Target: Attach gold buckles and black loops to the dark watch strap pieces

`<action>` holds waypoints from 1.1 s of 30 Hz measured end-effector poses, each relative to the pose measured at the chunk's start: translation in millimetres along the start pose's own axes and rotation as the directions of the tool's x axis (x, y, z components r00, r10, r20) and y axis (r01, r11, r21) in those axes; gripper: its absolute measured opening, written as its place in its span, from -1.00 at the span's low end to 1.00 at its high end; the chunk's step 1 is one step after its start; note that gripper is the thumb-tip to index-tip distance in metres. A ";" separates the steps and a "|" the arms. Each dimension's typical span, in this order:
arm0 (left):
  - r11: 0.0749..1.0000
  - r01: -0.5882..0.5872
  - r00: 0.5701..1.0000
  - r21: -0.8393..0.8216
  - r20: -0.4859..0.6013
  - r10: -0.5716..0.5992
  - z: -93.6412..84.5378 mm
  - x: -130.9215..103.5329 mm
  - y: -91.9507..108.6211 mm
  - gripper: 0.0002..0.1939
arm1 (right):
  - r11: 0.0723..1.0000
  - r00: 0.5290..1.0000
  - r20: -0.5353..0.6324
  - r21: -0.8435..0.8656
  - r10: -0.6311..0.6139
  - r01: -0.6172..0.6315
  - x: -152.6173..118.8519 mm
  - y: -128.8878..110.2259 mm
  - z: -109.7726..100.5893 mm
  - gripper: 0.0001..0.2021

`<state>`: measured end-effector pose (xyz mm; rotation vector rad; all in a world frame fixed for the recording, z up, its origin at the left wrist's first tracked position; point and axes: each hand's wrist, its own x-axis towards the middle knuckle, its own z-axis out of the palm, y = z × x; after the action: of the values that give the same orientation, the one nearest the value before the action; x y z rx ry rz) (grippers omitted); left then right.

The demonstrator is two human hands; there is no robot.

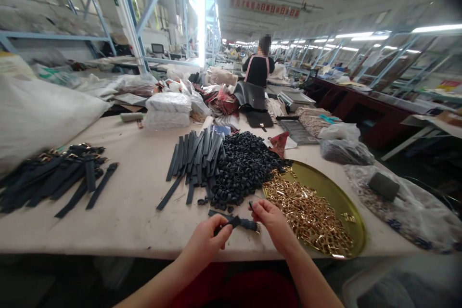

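My left hand [207, 240] is closed on a dark leather strap [234, 222], its end jutting out toward the right. Just in front of the table edge, my right hand [272, 219] pinches a small dark piece [250, 205] that looks like a strap loop. Between and behind my hands lies another dark strap [216, 213], and a gold buckle shows at the right end near my right fingers. A heap of small black loops [240, 168] rises beyond my hands. Loose black straps [197, 154] are piled to its left.
On the right, a round gold tray [352, 202] holds many gold buckles [306, 207]. Straps with buckles [61, 178] lie at the left beside a big white sack [43, 110]. Plastic-wrapped bundles [169, 109] and a black bag [250, 96] stand at the back. A person [258, 67] is farther off.
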<state>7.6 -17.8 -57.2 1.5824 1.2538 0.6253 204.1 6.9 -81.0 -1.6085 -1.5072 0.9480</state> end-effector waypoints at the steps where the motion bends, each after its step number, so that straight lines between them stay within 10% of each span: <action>1: 1.000 -0.025 1.000 0.017 -0.012 0.025 0.5 2.3 4.2 -0.74 | 0.974 0.997 0.049 0.212 0.065 -0.074 -9.6 -4.9 5.4 -0.68; 6: 0.993 -0.059 0.996 0.106 -0.063 0.066 2.9 7.3 11.7 -0.76 | 0.597 0.949 0.246 0.738 0.195 -0.314 -37.8 -23.9 26.7 -0.73; 21: 0.972 -0.086 0.993 0.219 0.101 0.065 1.9 -1.0 1.4 -0.76 | 0.905 0.995 -0.038 0.420 0.090 -0.065 -52.1 -13.0 36.4 -0.71; 33: 0.991 0.066 0.926 0.114 0.364 -0.103 -8.9 -1.4 -6.1 -0.73 | 0.786 0.967 0.203 0.569 0.152 -0.243 -58.2 -12.6 45.0 -0.70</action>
<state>-3.0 -15.8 -59.0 1.6274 1.0728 0.1952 155.9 -49.6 -88.8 -1.2605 -0.9832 1.5105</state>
